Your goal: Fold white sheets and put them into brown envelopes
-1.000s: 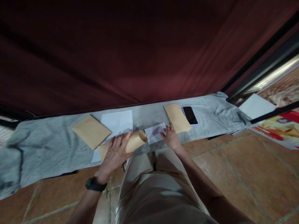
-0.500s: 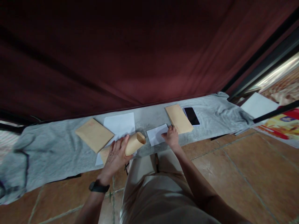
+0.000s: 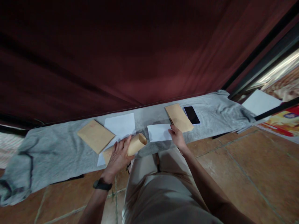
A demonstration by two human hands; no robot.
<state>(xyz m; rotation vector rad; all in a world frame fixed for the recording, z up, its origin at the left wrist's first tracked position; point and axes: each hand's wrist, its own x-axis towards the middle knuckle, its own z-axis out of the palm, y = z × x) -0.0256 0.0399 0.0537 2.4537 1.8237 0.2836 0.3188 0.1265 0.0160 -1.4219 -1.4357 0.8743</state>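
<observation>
My left hand (image 3: 120, 155) grips a brown paper envelope (image 3: 136, 145), its near part bent up and its mouth gaping toward the right. Beneath that hand, white sheets of paper (image 3: 121, 124) lie on the grey cloth. My right hand (image 3: 177, 135) pinches the right edge of a folded white paper (image 3: 158, 132), which is held just over the cloth. Beyond the right hand rests a stack of brown envelopes (image 3: 179, 117). Another brown envelope stack (image 3: 95, 136) lies to the left, partly over the white sheets.
A phone (image 3: 192, 115) lies beside the right-hand envelopes. The grey cloth (image 3: 58, 152) covers a narrow bench. Behind it hangs a dark red curtain (image 3: 140, 62). At far right are a white board (image 3: 260, 102) and a printed packet (image 3: 285, 121); the floor is tiled.
My right hand has taken the folded white paper by its right edge, and the paper has turned and lifted slightly. The left hand still grips the bent envelope.
</observation>
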